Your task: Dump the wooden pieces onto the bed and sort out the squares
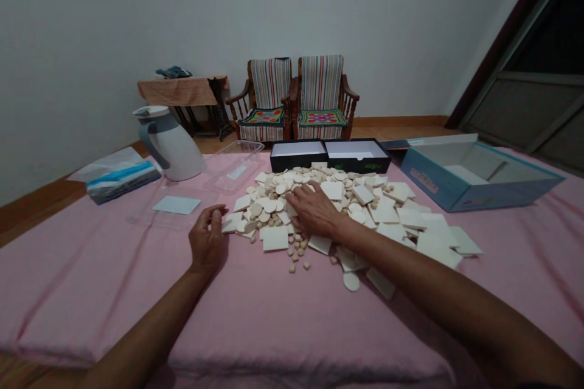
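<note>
A heap of cream-coloured wooden pieces (360, 206), squares, discs and small pebbles, lies in the middle of the pink tablecloth (114, 292). My right hand (314, 209) rests flat on the heap's left part, fingers stretched over the discs. My left hand (207, 237) sits on the cloth at the heap's left edge, fingers curled, fingertips touching a square piece (228, 226). Whether it grips that piece is unclear. Behind the heap stand two open black boxes (328, 155) with white insides.
An open blue cardboard box (479, 176) lies at the right. A white jug (168, 143), a clear plastic tray (235, 165), a tissue pack (121, 181) and a pale card (177, 205) are at the left. Two striped armchairs (296, 100) stand by the wall.
</note>
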Available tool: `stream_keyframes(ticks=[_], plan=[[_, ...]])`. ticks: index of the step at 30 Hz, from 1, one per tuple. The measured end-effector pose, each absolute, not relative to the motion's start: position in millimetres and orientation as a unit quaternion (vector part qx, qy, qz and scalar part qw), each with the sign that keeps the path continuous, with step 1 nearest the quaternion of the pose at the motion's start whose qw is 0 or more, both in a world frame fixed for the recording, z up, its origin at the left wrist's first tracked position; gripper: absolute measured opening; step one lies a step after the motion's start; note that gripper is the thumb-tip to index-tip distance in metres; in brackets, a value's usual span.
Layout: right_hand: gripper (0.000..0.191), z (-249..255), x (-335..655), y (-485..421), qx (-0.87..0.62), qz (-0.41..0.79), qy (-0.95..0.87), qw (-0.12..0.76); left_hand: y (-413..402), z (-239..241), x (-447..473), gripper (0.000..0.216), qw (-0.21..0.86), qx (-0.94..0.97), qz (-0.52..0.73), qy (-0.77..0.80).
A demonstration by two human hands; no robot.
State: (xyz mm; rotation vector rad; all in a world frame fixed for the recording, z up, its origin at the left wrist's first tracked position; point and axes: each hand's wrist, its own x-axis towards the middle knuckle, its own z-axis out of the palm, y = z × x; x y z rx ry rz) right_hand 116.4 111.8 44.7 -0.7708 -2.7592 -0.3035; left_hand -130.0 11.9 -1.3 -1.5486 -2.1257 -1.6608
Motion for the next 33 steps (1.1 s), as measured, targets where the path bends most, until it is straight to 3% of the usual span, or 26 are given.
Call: stream_keyframes(ticks=[8, 13, 17, 20, 23, 28, 33], plan=[[0.048, 51, 184, 152, -0.396, -0.084, -0.9, 0.164, 7, 4, -113, 0.031, 0.043, -0.74, -0.366, -0.563], [0.061, 53, 261, 156, -0.461, -0.007, -0.866, 0.191, 15, 20, -64, 0.078, 0.022, -0.895, -0.181, -0.408], [0.094, 45, 335, 137, -0.491, 0.063, -0.861, 0.113, 25, 34, -9, 0.101, -0.027, -0.939, -0.077, -0.333], [0.119, 32, 373, 115, -0.503, 0.109, -0.857, 0.023, 35, 36, 27, 0.099, -0.049, -0.959, -0.05, -0.275], [0.13, 17, 382, 100, -0.491, 0.132, -0.861, -0.02, 45, 29, 55, 0.09, -0.044, -0.963, -0.056, -0.259], [0.13, 9, 362, 104, -0.483, 0.119, -0.867, 0.018, 58, 17, 81, 0.066, -0.005, -0.939, -0.091, -0.331], [0.125, 20, 350, 114, -0.435, 0.092, -0.892, 0.083, 64, 18, 90, 0.064, 0.009, -0.921, -0.098, -0.377]])
